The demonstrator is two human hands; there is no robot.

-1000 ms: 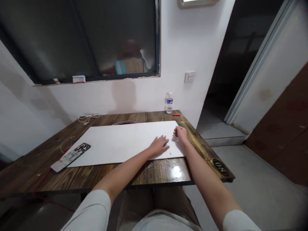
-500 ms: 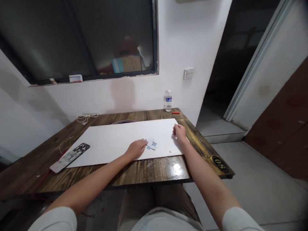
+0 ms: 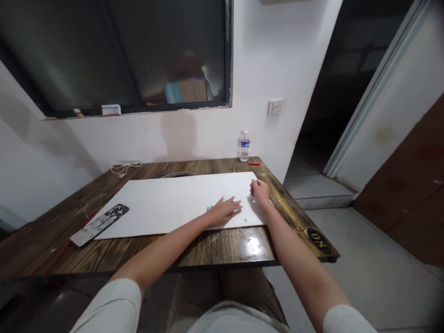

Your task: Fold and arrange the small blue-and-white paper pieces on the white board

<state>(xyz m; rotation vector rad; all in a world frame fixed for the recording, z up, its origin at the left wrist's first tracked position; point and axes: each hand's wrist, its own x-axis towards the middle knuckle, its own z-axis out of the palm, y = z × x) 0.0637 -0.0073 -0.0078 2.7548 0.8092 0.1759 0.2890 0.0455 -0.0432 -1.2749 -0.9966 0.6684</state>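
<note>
My left hand (image 3: 224, 212) lies palm down over the white board (image 3: 166, 199), fingers stretched out and apart. It covers most of the small paper pieces with blue marks. Only a bit of blue-marked paper (image 3: 209, 208) shows at the hand's left side. Near the board's right edge, my right hand (image 3: 260, 190) is closed with its fingers curled in. Whatever it may hold is hidden or too small to make out.
A phone (image 3: 100, 225) lies across the board's left edge. Behind the board are a white cable (image 3: 125, 167), a water bottle (image 3: 244, 147) and a red pen-like stick (image 3: 255, 163). The wooden table (image 3: 222, 249) ends close to my body.
My left hand has moved right, from beside the paper pieces to over them, and its fingers have spread. My right hand stays closed in nearly the same place.
</note>
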